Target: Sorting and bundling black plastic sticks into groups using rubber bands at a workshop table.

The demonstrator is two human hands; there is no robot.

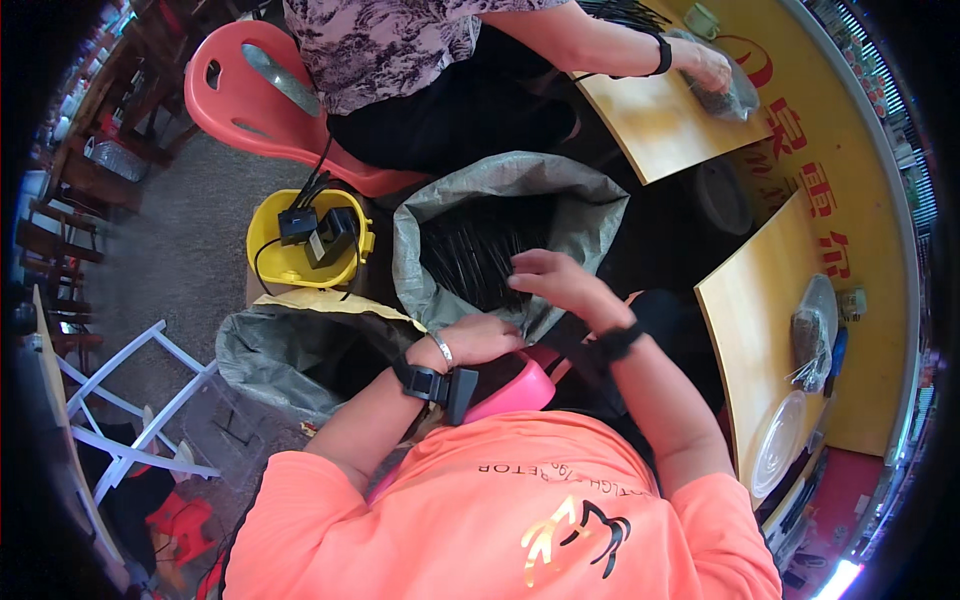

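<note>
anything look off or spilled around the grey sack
Nothing spilled. The grey woven sack of thin black strips slumps open with its rim folded down; the right hand reaches into it, the left hand rests on its edge.

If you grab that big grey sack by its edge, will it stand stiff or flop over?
Probably flop. The grey sack has a crumpled, folded-down rim, so its cloth looks soft. The right hand hovers over the thin black sticks filling it; those likely make it heavy and help it keep its shape.

left hand (478, 338) lay low, fingers curled inward (wrist banded); right hand (562, 283) reached forward above it, fingers loosely bent, palm down.
</note>
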